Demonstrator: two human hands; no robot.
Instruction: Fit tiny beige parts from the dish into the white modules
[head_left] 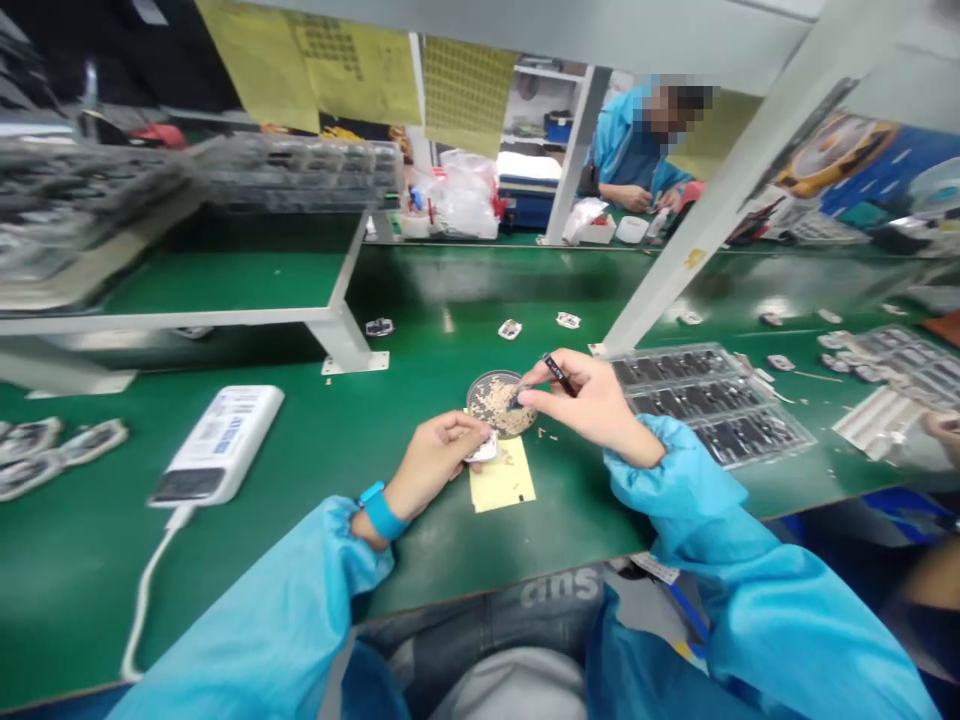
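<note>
I log: L hand [442, 464] pinches small white part [481, 449] over yellow paper [504, 482], likely to catch bits. R hand [596, 405] grips black-handled tool [559, 374], tip in round dish of pale granules [501, 404], near edge of green bench [405, 545].

left hand [439, 465]: small white part [481, 450] | right hand [585, 405]: black tool [559, 374] | round dish [499, 405] beneath

left hand [441, 462] curled inward, right hand [592, 408] pinching beside it
</note>
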